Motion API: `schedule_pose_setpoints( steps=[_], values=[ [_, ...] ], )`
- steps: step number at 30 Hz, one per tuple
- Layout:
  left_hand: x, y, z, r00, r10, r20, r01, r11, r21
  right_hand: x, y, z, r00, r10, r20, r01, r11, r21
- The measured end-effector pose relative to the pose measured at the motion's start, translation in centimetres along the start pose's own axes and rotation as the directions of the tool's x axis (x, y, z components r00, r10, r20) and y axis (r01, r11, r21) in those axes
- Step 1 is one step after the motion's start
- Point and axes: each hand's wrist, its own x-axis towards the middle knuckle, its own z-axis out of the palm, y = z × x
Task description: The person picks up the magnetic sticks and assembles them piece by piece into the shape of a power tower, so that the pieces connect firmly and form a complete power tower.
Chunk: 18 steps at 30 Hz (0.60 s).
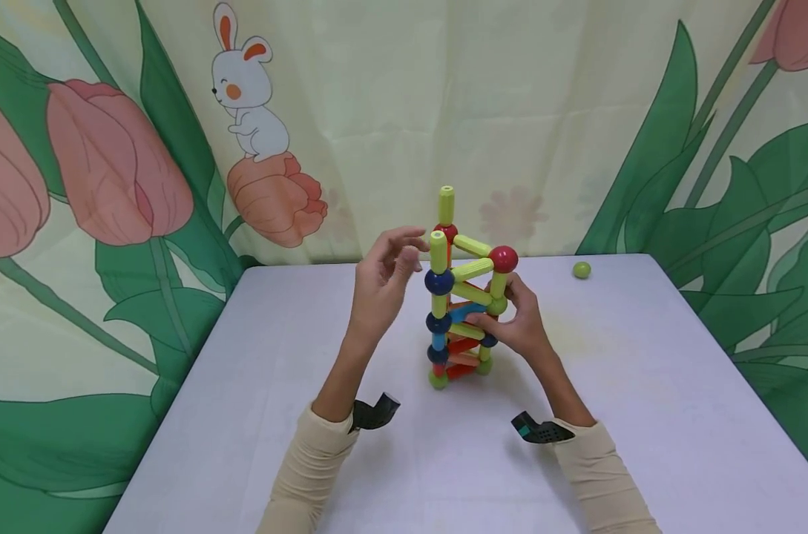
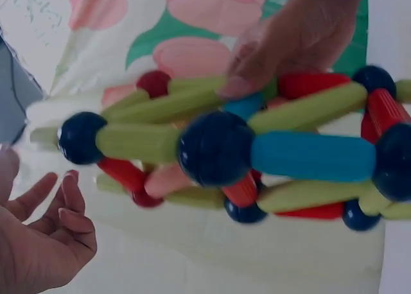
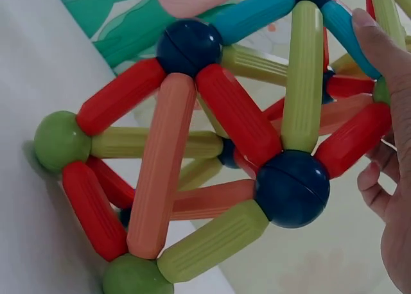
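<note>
A tower of magnetic rods and balls [image 1: 438,304] stands upright on the table, built from yellow-green, red, salmon and blue rods with navy, red and green balls. My right hand [image 1: 520,319] grips its right side at mid-height, thumb on a blue rod [image 3: 350,40] in the right wrist view. Left of the top level, my left hand [image 1: 383,278] is raised with fingers loosely bent and nothing in them. In the left wrist view the left hand [image 2: 48,242] is apart from a navy ball [image 2: 82,138]. Two yellow-green rods point up from the top, one a rod [image 1: 438,252] on a navy ball.
One loose green ball [image 1: 582,270] lies near the back right edge of the white table [image 1: 644,386]. Behind the table hangs a curtain [image 1: 390,111] printed with tulips and a rabbit. Both wrists carry small black cameras.
</note>
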Motion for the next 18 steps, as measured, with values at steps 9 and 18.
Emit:
schedule_pose_setpoints(
  steps=[9, 18],
  values=[
    [1.7, -11.8, -2.4, 0.926, -0.355, -0.127, 0.374, 0.905, 0.201, 0.4, -0.1, 0.6, 0.984, -0.146, -0.104, 0.145, 0.989, -0.01],
    [0.1, -22.0, -4.9, 0.856, -0.517, -0.016, 0.425, 0.684, 0.593, 0.3, 0.0, 2.1, 0.947, -0.249, -0.205, 0.229, 0.966, -0.116]
  ],
)
